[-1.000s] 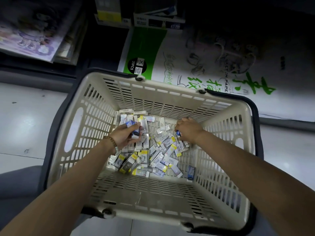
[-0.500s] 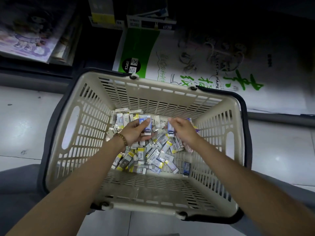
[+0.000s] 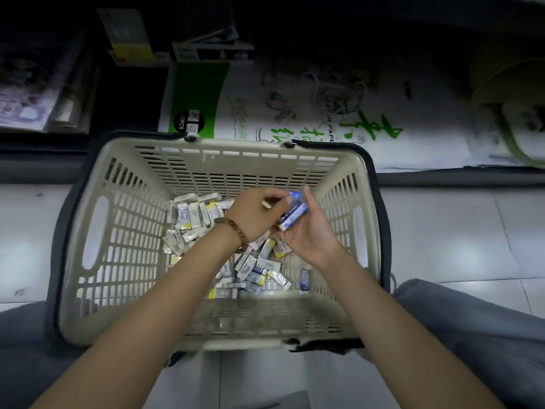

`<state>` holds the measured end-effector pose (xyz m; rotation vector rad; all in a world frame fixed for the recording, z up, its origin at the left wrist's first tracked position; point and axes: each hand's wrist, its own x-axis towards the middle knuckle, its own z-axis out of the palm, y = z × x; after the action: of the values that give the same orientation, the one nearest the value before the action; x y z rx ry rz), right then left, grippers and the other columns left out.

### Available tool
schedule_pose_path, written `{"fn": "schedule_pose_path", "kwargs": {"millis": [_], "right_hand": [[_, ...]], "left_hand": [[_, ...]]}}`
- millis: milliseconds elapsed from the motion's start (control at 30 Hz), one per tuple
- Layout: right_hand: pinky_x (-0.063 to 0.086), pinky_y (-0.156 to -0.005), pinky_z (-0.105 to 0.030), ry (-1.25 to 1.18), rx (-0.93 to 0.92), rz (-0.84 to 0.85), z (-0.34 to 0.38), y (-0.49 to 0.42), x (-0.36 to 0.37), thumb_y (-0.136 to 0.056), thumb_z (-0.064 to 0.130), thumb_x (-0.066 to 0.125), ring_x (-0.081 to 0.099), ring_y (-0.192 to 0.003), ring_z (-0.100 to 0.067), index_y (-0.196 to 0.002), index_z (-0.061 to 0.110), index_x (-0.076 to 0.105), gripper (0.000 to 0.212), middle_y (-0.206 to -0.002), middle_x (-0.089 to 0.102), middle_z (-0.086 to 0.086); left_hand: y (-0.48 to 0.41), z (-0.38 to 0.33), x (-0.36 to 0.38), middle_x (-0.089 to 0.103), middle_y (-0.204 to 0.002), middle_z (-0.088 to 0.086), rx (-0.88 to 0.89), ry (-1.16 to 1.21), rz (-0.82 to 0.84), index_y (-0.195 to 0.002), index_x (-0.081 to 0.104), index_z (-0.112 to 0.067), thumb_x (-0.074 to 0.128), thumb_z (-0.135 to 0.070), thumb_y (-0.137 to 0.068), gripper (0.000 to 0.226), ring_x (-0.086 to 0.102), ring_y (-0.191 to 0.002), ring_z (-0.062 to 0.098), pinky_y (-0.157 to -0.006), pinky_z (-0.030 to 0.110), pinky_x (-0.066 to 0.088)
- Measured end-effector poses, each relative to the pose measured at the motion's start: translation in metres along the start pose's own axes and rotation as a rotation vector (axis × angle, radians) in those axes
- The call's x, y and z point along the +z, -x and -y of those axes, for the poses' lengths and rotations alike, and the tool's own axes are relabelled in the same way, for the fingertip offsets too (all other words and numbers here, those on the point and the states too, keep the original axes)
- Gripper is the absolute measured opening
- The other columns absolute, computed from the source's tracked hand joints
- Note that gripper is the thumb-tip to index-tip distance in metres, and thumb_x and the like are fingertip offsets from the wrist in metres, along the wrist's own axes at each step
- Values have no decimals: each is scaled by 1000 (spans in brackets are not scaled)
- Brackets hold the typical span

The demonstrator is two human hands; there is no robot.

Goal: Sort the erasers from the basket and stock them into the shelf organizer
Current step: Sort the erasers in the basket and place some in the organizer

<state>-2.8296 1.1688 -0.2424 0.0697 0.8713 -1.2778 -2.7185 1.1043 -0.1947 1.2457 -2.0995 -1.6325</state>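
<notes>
Hands meet above the basket (image 3: 236, 149): left hand (image 3: 254, 215) pinches blue erasers (image 3: 293, 214) into the clasping right hand (image 3: 308, 236), apparently gathering one kind together.

The person's forearms are bare from the wrists back to the near edge of the view. Just behind the left hand (image 3: 253, 214), a bracelet (image 3: 233, 231) of round brown beads, wooden in look, circles the wrist in a single strand. The wrist behind the right hand (image 3: 306, 231) is bare. Well back from the grip and out to either side, the person's legs show in grey trousers (image 3: 472, 320), the cloth plain and softly creased over the right knee; the left leg lies in shadow.
</notes>
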Motion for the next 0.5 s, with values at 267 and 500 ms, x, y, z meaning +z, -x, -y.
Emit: {"fn": "schedule_pose_path", "kwargs": {"millis": [267, 500], "right_hand": [[44, -40, -18, -76, -166, -67, 67, 52, -6, -92, 48, 43, 53, -62, -13, -101, 12, 61, 41, -84, 58, -5], [35, -39, -13, -7, -207, -46, 94, 82, -40, -96, 47, 35, 48, -58, -10, -99, 13, 63, 44, -79, 58, -3]], "left_hand": [[-5, -46, 3, 71, -81, -13, 169, 421, -80, -95, 65, -25, 46, -25, -98, 19, 64, -67, 0, -58, 18, 55], [-10, 81, 107, 41, -145, 12, -382, -70, 514, -136, 46, -8, 42, -32, -99, 44, 45, -128, 25, -105, 33, 39]]}}
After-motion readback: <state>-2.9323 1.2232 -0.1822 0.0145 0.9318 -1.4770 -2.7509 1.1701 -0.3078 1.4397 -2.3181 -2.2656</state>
